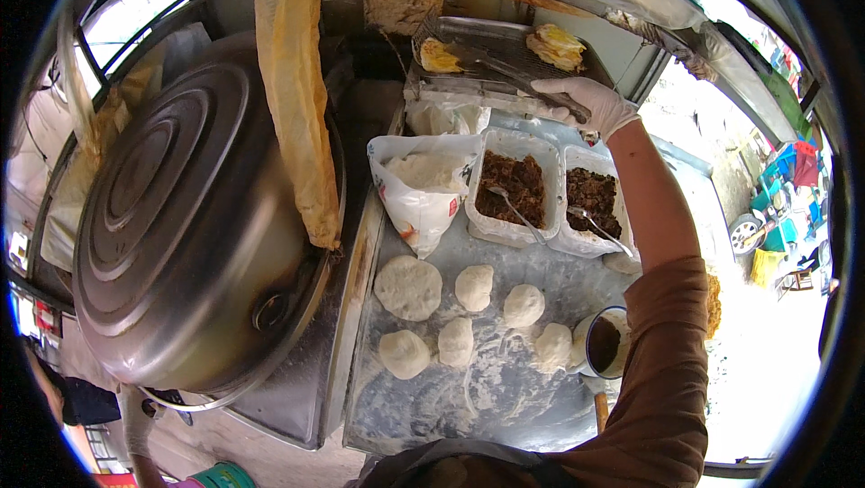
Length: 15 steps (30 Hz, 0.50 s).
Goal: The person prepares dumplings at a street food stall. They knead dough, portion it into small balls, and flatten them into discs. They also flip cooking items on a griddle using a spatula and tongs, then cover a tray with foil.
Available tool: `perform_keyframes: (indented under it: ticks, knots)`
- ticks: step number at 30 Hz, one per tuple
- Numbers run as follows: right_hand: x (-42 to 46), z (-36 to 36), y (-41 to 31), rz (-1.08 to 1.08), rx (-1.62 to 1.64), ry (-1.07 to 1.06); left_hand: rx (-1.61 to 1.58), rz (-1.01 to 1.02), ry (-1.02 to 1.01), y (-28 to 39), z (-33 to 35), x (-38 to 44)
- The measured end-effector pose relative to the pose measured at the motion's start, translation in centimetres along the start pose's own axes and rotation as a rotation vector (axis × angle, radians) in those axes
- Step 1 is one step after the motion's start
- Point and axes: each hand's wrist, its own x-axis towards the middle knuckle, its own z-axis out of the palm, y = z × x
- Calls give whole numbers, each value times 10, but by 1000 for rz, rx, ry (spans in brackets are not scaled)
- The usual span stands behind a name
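Note:
My right hand [598, 106], in a white glove, grips dark metal tongs [513, 76] over a wire-racked metal tray [486, 27] at the back. The tongs' tips are close to a golden baked flatbread [440, 57]; another flatbread [556, 47] lies at the tray's right side. Far to the lower left, my gloved left hand [137, 420] is at the bottom rim of a big round metal lid [182, 184], which stands tilted. Its fingers are partly hidden there, so its grip is unclear. A yellowed cloth strip [294, 96] hangs in front of the lid.
Several dough pieces [407, 288] lie on the floured metal worktop [473, 420]. Behind them stand a flour bag [426, 197] and two tubs of brown filling [517, 184] with spoons. An enamel mug [606, 346] and a wooden handle [601, 412] are near my right arm.

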Motion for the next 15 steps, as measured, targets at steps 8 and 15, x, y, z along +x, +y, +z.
perform_keyframes:
  ticks: [8,15]
  knots:
    - [24,-9,6,-142,291,270,145,259,24,16,-24,10]
    - [63,-28,7,-257,658,619,71,114,-79,38,-37,-1]
